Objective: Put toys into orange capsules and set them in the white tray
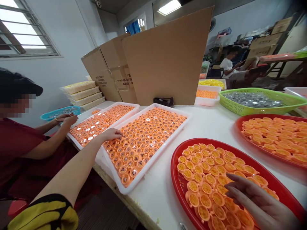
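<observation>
My left hand (111,134) reaches over the left rim of a white tray (128,189). Its fingers are bent together and touch the small round orange pieces (141,140) packed there, which have printed pictures under shiny tops. Whatever lies under the fingertips is hidden. Low on the right, my right hand (257,199) hovers over a red oval tray (174,172), thumb and fingers apart, with nothing visible between them. That tray holds many orange round cases (205,187) with yellowish centres and small tabs.
At left a co-worker's hands (68,119) work near a second white tray (118,104) and a blue basket (45,117). Tall cardboard (168,60) stands behind. Another red tray (237,123) and a green basket (236,107) of clear pieces sit right. Stacked trays (82,94) stand back left.
</observation>
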A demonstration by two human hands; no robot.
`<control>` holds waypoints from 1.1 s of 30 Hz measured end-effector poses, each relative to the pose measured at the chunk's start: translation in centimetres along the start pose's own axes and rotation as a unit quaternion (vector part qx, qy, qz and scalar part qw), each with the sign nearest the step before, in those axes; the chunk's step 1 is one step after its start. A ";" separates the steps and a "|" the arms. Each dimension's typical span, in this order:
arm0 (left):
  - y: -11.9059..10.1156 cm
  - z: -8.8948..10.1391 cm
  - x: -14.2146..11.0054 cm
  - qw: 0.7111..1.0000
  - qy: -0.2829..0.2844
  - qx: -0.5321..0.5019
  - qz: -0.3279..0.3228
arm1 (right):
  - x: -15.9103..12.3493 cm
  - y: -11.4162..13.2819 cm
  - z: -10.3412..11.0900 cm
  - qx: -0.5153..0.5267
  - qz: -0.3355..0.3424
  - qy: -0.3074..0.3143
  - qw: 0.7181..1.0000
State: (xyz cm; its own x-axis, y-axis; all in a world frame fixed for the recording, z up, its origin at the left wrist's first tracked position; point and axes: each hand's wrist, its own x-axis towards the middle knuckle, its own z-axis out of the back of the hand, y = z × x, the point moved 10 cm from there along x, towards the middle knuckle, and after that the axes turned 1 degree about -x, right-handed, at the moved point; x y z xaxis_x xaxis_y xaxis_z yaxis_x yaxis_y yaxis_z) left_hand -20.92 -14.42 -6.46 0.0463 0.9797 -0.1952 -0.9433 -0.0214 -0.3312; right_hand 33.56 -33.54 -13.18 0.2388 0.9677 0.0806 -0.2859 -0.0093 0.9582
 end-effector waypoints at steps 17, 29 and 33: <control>-24.2 -5.5 -13.0 0.940 -0.130 0.013 -0.314 | -4.0 2.7 9.0 -0.043 -0.056 -0.115 0.991; -33.6 -18.5 -14.3 0.845 0.048 0.091 -0.524 | -11.9 -3.1 17.6 -0.130 -0.127 -0.189 0.965; -33.6 -19.1 -14.2 0.836 0.054 0.082 -0.540 | -12.2 -2.2 15.8 -0.205 -0.073 -0.111 0.970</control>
State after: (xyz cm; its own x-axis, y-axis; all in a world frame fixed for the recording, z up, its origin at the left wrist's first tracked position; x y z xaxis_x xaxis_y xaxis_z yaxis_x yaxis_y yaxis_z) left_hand 16.39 -31.44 -10.15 0.9208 0.3867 0.0499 -0.3650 0.8999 -0.2384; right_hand 45.99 -49.28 -11.94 0.4852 0.8728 0.0518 -0.5674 0.2693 0.7782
